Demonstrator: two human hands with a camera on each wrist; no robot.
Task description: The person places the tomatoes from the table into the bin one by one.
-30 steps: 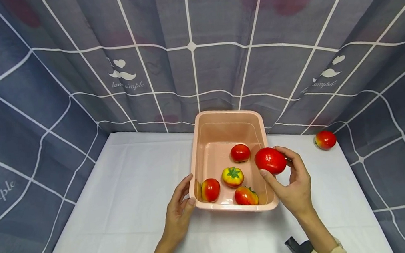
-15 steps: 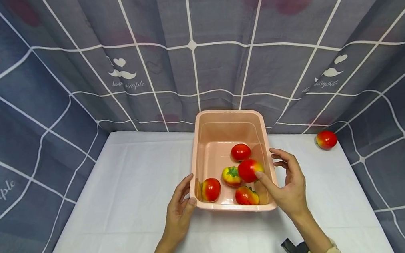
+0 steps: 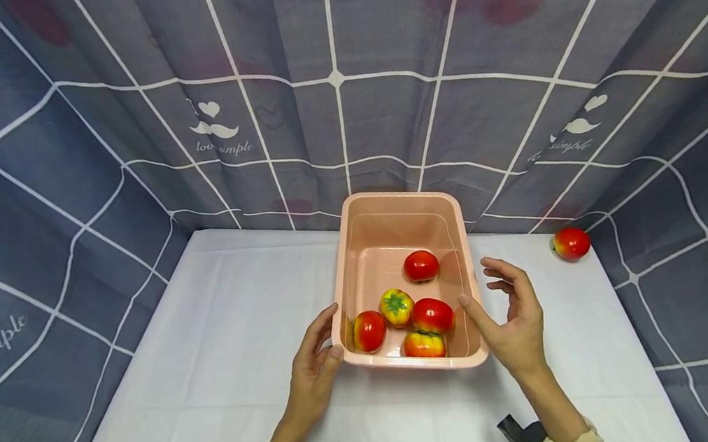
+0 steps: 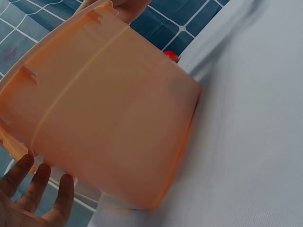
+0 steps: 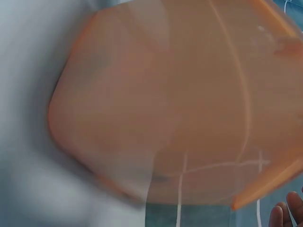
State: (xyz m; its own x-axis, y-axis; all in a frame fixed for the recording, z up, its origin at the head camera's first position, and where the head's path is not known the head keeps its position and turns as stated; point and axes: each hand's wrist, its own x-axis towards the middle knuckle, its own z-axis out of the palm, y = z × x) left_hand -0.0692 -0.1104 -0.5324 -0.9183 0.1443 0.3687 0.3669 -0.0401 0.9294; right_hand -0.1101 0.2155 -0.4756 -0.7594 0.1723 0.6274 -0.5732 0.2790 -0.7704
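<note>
A peach-coloured plastic bin (image 3: 386, 226) stands on the white table with several red and yellow tomatoes in it. The tomato (image 3: 433, 315) at its front right rests against another tomato (image 3: 424, 345). Near the middle, a yellower tomato (image 3: 396, 307) shows its green star-shaped top. My left hand (image 3: 312, 372) touches the bin's front left corner; the left wrist view shows its spread fingers (image 4: 65, 196) by the outer wall. At the right rim, my right hand (image 3: 518, 326) holds nothing, its thumb over the rim and its fingers raised outside.
One more tomato (image 3: 571, 243) lies on the table at the back right. Grey checked curtains (image 3: 295, 124) hang behind and on both sides. A curved black strap (image 3: 521, 434) shows by the right wrist.
The tomato in my right hand has gone down into the bin and been let go. The yellower tomato and the front one have shifted left. My left hand has stayed put.
</note>
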